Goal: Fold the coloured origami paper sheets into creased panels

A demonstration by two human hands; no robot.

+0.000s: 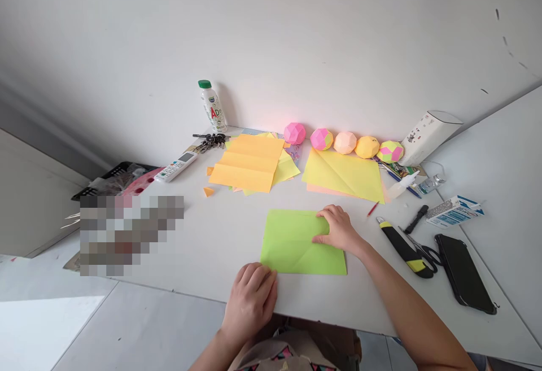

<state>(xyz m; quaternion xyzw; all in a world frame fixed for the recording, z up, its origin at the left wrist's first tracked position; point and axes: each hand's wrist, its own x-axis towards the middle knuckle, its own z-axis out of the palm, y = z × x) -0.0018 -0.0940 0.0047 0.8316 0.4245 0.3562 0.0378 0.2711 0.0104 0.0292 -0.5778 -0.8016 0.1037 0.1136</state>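
A green sheet of paper (296, 241), partly folded with creases showing, lies flat on the white table (212, 235) in front of me. My left hand (250, 297) rests at its near left corner with fingers curled down onto the edge. My right hand (336, 228) presses on the sheet's right part, fingers bent and tips on the paper near the top fold.
Orange and yellow sheets (249, 162) and another yellow sheet (345, 174) lie behind. Several folded paper balls (345, 142) line the wall. A bottle (212, 107), keys (212, 140), a remote (175, 166), a cutter (404, 247), scissors (425, 253) and a phone (463, 272) lie around.
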